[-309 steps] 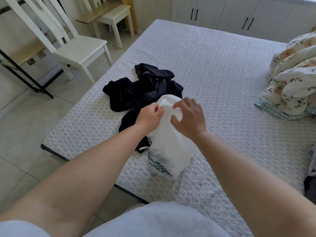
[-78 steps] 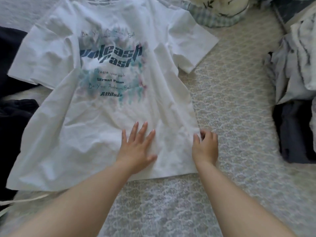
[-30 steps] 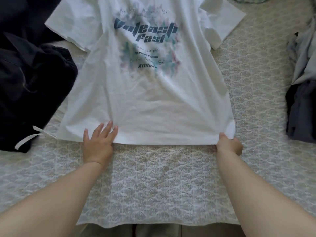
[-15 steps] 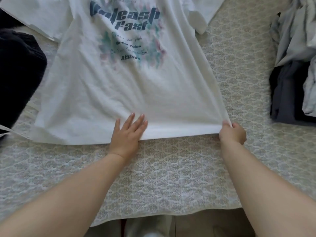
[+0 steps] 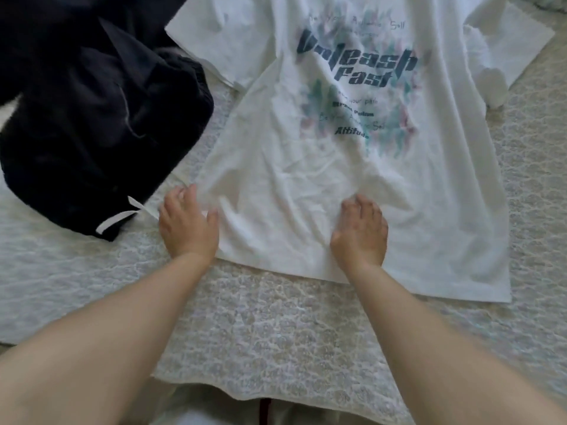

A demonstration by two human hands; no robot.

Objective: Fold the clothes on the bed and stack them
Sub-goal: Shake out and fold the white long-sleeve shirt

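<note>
Head view: your white T-shirt lies print-up on the bed, hem nearest you. Your right hand presses flat on the lower front, fingers relaxed. Your left hand sits at the shirt's left edge, fingers loose, gripping nothing. Dark clothes lie just left.

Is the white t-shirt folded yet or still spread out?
Spread out: the white t-shirt lies flat, print up, both sleeves out, wrinkled near the hem.
</note>
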